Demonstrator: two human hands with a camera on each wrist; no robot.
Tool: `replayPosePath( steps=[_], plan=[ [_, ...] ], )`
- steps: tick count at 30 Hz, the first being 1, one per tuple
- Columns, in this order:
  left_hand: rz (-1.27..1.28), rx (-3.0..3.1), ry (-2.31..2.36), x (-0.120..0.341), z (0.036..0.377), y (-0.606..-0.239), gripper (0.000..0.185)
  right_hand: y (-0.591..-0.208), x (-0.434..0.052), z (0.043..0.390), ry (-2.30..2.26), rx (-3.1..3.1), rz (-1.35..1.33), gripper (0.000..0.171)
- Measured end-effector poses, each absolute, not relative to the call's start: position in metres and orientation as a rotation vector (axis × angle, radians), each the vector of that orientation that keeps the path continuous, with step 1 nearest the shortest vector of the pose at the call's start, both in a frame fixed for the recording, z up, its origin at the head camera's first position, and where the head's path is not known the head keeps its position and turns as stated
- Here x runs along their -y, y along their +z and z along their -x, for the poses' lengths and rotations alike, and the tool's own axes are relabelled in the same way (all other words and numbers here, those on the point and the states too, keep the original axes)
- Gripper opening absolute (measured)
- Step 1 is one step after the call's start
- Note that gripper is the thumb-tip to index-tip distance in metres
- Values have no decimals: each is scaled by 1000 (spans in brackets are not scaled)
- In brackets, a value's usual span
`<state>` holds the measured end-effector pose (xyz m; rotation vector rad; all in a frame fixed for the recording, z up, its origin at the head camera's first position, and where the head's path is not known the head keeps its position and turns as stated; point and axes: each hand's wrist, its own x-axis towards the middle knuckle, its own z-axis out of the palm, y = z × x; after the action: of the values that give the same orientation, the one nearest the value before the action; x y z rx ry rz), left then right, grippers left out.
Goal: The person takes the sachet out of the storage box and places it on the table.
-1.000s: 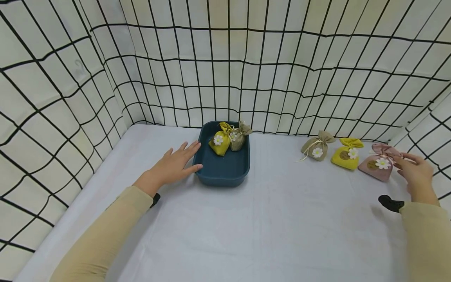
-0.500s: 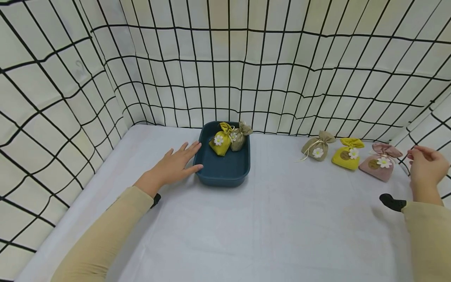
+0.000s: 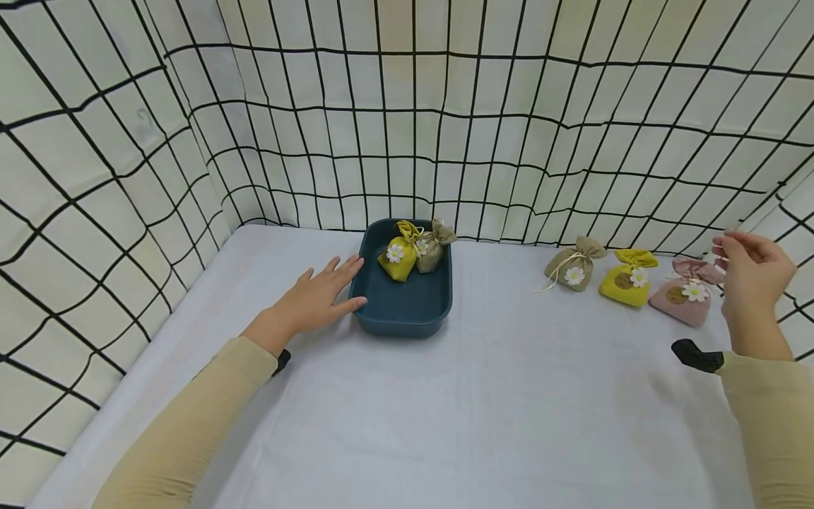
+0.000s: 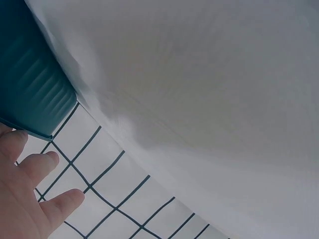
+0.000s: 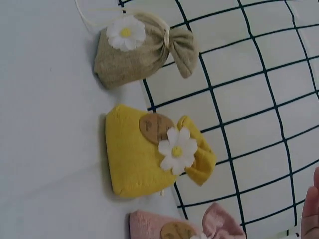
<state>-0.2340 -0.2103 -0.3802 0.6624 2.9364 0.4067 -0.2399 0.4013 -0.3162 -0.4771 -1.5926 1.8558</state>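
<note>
Resting flat on the table, our left hand lies with its fingers straight and spread, their tips touching the left wall of a dark teal tray; it holds nothing. That tray is a deep rounded rectangle of smooth plastic, with fine ribbing on its outer wall in the left wrist view. Inside it, at the far end, stand two small cloth pouches pressed side by side: a yellow pouch and a khaki pouch, each gathered at the neck and bearing a white daisy. Our right hand is raised above the table's right edge, fingers loosely curled and apart, gripping nothing, just beside a pink pouch that lies on its side, ruffled neck toward the wall. Left of it, in a row, lie a second yellow pouch with an oval brown tag and daisy, then a second khaki pouch of coarse burlap-like weave, tied with pale cord. A smooth white cloth covers the table. Soft white fabric walls crossed by a black grid enclose it. Both arms wear tan sleeves.
</note>
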Motion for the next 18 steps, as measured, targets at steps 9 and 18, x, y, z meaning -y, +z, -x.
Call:
replayPosePath(
  steps=[9,18],
  plan=[
    [-668,-2942,408,211,235,-382,83,-301,-372,240,2035,1510,295,9],
    [-666,-2940,415,211,235,-383,83,-285,-334,240,2063,1630,35,18]
  ],
)
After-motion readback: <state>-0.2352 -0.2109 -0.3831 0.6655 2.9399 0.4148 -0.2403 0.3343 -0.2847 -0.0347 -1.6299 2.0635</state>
